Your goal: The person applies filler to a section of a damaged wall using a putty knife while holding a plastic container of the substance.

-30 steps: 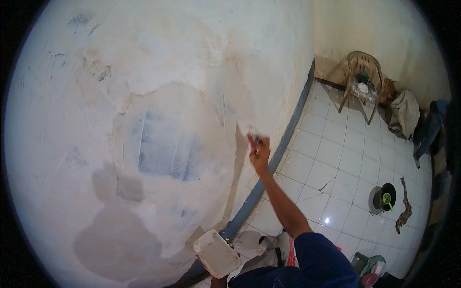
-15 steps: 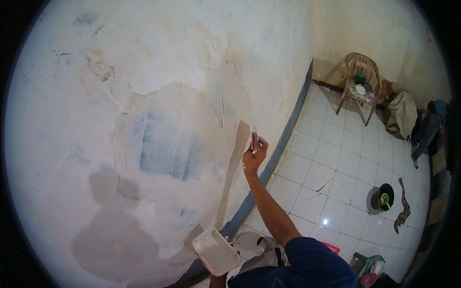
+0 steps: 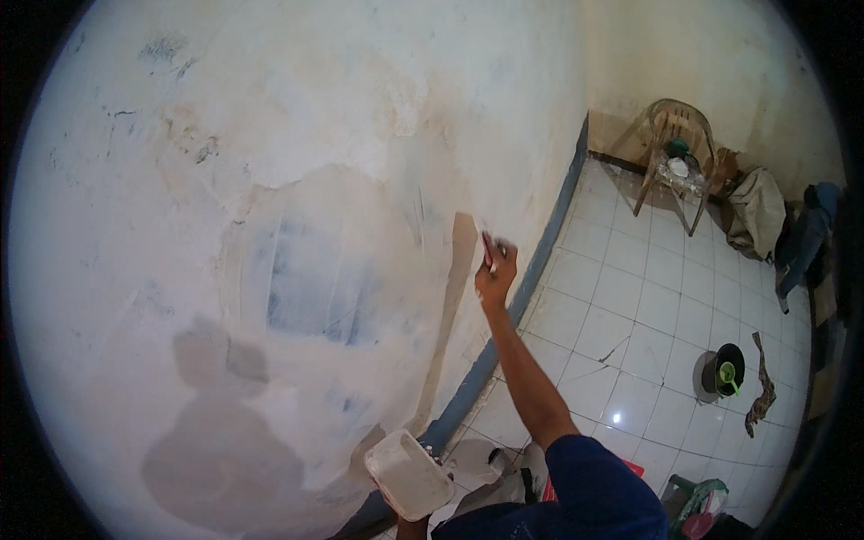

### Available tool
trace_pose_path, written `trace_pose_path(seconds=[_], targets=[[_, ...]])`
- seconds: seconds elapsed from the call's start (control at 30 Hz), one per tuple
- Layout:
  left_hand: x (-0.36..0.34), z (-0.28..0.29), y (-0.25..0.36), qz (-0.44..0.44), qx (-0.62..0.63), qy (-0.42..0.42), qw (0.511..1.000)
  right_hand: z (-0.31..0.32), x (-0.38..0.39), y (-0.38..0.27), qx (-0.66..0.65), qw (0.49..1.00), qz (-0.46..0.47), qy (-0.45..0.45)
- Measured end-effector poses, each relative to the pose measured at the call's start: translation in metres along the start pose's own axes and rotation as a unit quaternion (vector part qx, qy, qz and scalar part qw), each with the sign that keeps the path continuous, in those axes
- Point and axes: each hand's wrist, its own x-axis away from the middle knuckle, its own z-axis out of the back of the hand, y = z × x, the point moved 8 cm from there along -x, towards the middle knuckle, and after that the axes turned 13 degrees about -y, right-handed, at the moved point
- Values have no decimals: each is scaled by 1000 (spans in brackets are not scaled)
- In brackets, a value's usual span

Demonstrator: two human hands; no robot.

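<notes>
My right hand [image 3: 497, 273] is raised close to the patchy white wall [image 3: 315, 126], fingers closed round the reddish handle of a small scraper [image 3: 488, 249]. Its blade, near the wall surface, is blurred. Low in the picture, my left hand [image 3: 410, 526] holds up a whitish rectangular plastic tub [image 3: 409, 475] from below, and the tub hides most of its fingers. Left of my right hand, the wall carries a bluish patch [image 3: 315, 288] with pale smears and ridges around it.
A blue-grey skirting strip [image 3: 468, 387] borders the white tiled floor [image 3: 630, 324]. A brown plastic chair [image 3: 681, 117] stands in the far corner, with sacking [image 3: 756, 214] beside it. At right are a black bucket [image 3: 713, 373] holding a green dipper and a crumpled cloth [image 3: 762, 387].
My right hand with the scraper has moved up and slightly right along the wall. The tub in my left hand stays nearly in place; the whole view has shifted a little.
</notes>
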Motion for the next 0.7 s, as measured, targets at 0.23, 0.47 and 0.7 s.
trace_pose_path(seconds=[0.23,0.47,0.7], targets=[[9,40,20,23,-71,29,997,-27,102,7,-34,994,-11,-107],[-14,-12,-11,40,-5,-27,999,-11,141,-22,-1,992,-57,-114],[2,28,10,29,-47,-2,998,16,102,-11,-77,988,-49,-122]])
